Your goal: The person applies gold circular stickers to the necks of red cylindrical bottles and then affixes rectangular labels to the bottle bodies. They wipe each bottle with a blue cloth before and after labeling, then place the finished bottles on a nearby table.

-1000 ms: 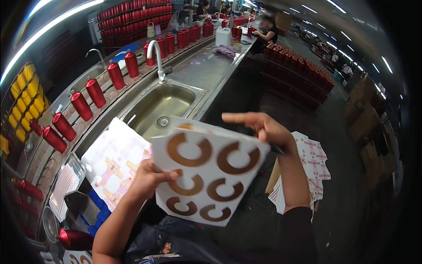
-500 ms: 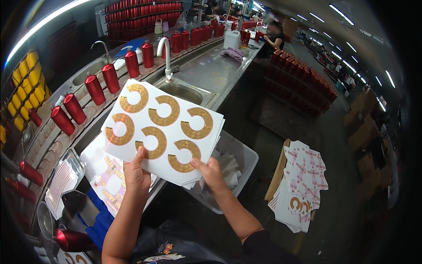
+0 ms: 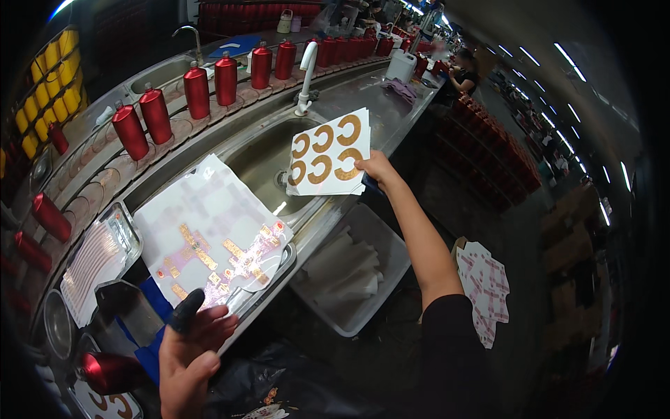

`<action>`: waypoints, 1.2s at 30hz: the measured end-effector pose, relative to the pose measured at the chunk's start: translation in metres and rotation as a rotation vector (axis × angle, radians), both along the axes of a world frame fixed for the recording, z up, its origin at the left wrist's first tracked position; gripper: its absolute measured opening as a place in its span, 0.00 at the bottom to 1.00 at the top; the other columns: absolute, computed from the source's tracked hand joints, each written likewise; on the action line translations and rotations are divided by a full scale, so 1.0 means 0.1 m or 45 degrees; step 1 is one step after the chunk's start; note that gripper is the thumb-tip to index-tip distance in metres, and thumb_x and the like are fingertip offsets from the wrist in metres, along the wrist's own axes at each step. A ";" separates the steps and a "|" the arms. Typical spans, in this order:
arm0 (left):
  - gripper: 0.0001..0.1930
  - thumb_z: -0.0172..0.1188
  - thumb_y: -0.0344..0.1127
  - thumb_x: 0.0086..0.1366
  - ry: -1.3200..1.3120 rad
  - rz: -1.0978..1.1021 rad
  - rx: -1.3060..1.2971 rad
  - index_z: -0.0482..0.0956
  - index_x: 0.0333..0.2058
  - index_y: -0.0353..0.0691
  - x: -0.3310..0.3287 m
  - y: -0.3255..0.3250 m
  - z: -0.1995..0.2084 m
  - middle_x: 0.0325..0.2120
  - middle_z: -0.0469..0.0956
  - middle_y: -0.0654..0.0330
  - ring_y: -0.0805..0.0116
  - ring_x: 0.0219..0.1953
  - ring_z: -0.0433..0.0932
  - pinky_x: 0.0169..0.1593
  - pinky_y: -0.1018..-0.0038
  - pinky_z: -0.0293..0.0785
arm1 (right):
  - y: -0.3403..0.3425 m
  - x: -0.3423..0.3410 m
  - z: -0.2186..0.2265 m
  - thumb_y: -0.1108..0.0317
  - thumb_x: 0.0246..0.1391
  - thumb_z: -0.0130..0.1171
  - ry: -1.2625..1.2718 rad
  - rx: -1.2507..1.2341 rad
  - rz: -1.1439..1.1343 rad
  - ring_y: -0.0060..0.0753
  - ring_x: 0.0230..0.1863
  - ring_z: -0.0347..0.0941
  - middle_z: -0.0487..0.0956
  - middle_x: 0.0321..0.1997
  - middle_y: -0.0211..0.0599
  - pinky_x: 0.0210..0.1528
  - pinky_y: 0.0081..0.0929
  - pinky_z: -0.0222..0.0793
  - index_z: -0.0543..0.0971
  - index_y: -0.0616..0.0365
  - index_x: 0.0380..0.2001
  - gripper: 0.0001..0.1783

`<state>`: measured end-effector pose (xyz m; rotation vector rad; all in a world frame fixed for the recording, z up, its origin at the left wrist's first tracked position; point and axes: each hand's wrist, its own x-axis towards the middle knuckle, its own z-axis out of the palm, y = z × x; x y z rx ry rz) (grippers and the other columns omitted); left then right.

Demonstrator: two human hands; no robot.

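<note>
My right hand [image 3: 375, 170] grips a stack of white sheets [image 3: 328, 155] by its right edge, thumb on top. Gold C-shaped stickers run in two rows across the top sheet, and the stack is held out over the sink [image 3: 269, 164]. Lower left, my left hand [image 3: 192, 356] is empty, its fingers apart, with a dark cover on one finger. Just beyond it lies a translucent sheet [image 3: 167, 213] with gold and pink cross-shaped prints, resting on a metal tray [image 3: 285, 264].
Red bottles [image 3: 197, 92] line a curved conveyor [image 3: 105, 183] behind the sink and its white faucet [image 3: 307, 73]. Below the counter edge stands a plastic bin [image 3: 349, 322] with white paper. Printed sheets [image 3: 483, 286] are piled at right. A person [image 3: 462, 73] sits far along the counter.
My left hand has let go of the sticker sheets and drawn back lower left. My right hand has carried them away to the right, over the sink, uncovering the printed sheet on the tray.
</note>
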<state>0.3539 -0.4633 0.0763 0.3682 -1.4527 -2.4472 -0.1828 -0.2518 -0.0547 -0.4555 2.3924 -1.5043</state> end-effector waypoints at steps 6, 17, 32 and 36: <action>0.39 0.59 0.39 0.66 0.059 0.552 -0.329 0.52 0.69 0.29 1.48 -0.34 0.11 0.56 0.70 0.33 0.38 0.58 0.72 0.66 0.45 0.64 | -0.62 -0.81 -0.01 0.61 0.40 0.76 -0.098 0.775 0.330 0.37 0.42 0.79 0.85 0.44 0.45 0.48 0.36 0.72 0.84 0.68 0.44 0.28; 0.21 0.53 0.32 0.71 -0.268 1.817 -0.619 0.65 0.60 0.31 2.72 -0.29 -0.34 0.48 0.79 0.48 0.60 0.52 0.80 0.60 0.61 0.75 | -1.33 -0.76 -0.95 0.67 0.47 0.67 0.941 1.354 -0.068 0.53 0.48 0.81 0.84 0.46 0.46 0.48 0.46 0.78 0.82 0.55 0.40 0.14; 0.62 0.84 0.44 0.41 -0.789 1.106 -0.952 0.51 0.69 0.37 2.01 -1.00 -1.00 0.65 0.63 0.49 0.52 0.68 0.63 0.70 0.62 0.58 | -1.75 0.83 -0.26 0.71 0.58 0.57 0.493 0.196 0.563 0.21 0.31 0.72 0.80 0.32 0.33 0.35 0.21 0.68 0.81 0.62 0.53 0.19; 0.59 0.84 0.45 0.41 -0.705 1.113 -1.013 0.55 0.67 0.38 1.98 -1.06 -1.16 0.62 0.68 0.49 0.53 0.65 0.67 0.67 0.61 0.64 | -2.05 2.69 0.06 0.73 0.59 0.59 0.374 0.076 0.899 0.16 0.28 0.67 0.76 0.29 0.27 0.29 0.18 0.63 0.81 0.60 0.54 0.20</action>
